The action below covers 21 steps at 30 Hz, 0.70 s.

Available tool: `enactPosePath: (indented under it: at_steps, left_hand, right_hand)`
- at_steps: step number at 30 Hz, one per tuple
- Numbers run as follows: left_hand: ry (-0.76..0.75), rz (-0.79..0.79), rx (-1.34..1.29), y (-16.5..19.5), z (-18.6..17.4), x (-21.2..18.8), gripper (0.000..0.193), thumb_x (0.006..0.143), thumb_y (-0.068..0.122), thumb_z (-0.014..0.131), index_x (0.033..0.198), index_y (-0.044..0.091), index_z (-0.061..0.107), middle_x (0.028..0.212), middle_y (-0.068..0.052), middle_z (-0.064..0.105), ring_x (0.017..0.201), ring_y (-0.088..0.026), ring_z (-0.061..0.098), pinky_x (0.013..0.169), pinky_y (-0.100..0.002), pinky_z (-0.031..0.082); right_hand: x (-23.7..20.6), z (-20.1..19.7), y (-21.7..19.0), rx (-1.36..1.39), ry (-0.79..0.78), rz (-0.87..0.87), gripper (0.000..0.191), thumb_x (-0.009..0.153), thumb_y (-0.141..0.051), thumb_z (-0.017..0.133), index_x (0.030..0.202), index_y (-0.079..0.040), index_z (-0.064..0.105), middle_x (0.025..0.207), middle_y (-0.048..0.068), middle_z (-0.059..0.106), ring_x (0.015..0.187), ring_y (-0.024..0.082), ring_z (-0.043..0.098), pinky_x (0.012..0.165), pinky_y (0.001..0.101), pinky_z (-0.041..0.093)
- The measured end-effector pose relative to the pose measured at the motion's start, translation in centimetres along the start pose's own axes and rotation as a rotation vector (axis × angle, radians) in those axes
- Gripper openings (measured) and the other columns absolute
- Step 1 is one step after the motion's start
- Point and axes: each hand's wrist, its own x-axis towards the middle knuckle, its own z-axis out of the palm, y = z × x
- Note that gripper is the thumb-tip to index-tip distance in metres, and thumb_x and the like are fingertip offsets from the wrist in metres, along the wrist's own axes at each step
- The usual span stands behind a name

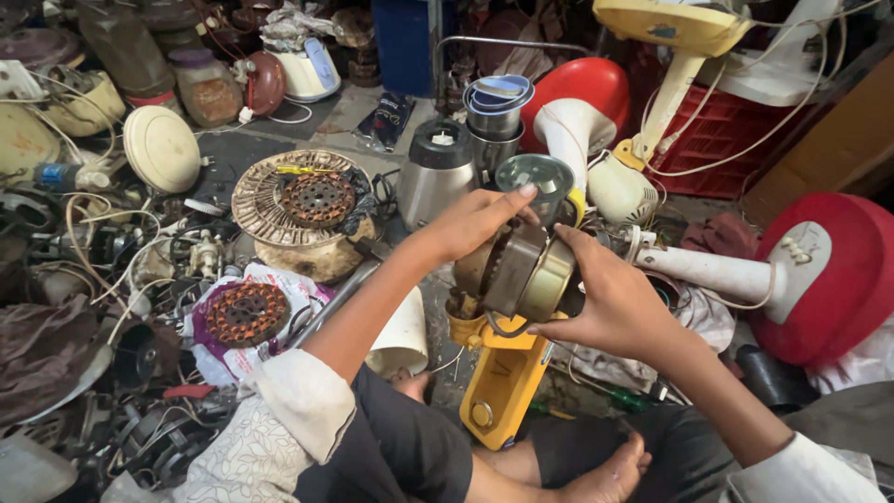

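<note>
A fan motor (pixel 518 270) with a brass-coloured housing sits atop a yellow fan stand (pixel 503 377) that rests between my legs. My left hand (pixel 470 224) grips the motor from the upper left, its fingers reaching over the top near a round grey cap (pixel 535 175). On the motor's right side, my right hand (pixel 610 298) clasps the housing. Both hands hold the motor together.
I sit on the ground among repair clutter: a copper-wound stator (pixel 246 314) on paper at left, a round ribbed motor plate (pixel 312 200), a steel mixer jar (pixel 436 177), stacked steel tins (pixel 496 116), red and white fan bases (pixel 819 275), a red crate (pixel 722 135), tangled wires.
</note>
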Motion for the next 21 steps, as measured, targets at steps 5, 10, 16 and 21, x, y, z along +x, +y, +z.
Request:
enactPosePath:
  at_steps: [5, 10, 16, 21]
  left_hand:
    - [0.041, -0.043, -0.015, 0.0, -0.4, -0.5, 0.074, 0.098, 0.064, 0.044, 0.106, 0.0, 0.08, 0.097, -0.011, 0.076, 0.094, -0.017, 0.067, 0.088, -0.03, 0.052]
    - [-0.028, 0.058, -0.321, -0.6, -0.1, -0.6, 0.068, 0.102, 0.059, 0.046, 0.112, 0.0, 0.077, 0.109, -0.008, 0.075, 0.101, -0.016, 0.067, 0.094, -0.028, 0.052]
    - [0.044, -0.037, -0.274, -1.2, 0.6, 0.7, 0.062, 0.103, 0.054, 0.041, 0.111, 0.004, 0.077, 0.111, -0.006, 0.074, 0.103, -0.016, 0.065, 0.091, -0.034, 0.051]
    - [0.106, 0.133, 0.031, -0.8, 0.5, 0.5, 0.061, 0.106, 0.048, 0.036, 0.106, 0.005, 0.078, 0.107, -0.012, 0.078, 0.103, -0.023, 0.071, 0.097, -0.036, 0.05]
  right_hand:
    - [0.6, -0.4, -1.4, -0.19, 0.183, -0.282, 0.107, 0.053, -0.043, 0.092, 0.137, 0.007, 0.048, 0.116, 0.025, 0.066, 0.104, 0.042, 0.067, 0.085, 0.0475, 0.054]
    - [1.4, -1.6, -1.5, -0.204, 0.11, -0.267, 0.105, 0.053, -0.046, 0.092, 0.137, 0.003, 0.05, 0.105, 0.021, 0.068, 0.095, 0.039, 0.068, 0.078, 0.0472, 0.055]
    - [1.4, -0.6, -1.5, -0.189, 0.112, -0.175, 0.112, 0.048, -0.049, 0.093, 0.138, 0.003, 0.049, 0.111, 0.023, 0.067, 0.099, 0.04, 0.067, 0.081, 0.0482, 0.055]
    - [1.5, -0.2, -0.3, -0.163, 0.097, -0.169, 0.114, 0.046, -0.049, 0.094, 0.137, 0.002, 0.049, 0.117, 0.025, 0.066, 0.103, 0.041, 0.067, 0.084, 0.0479, 0.055]
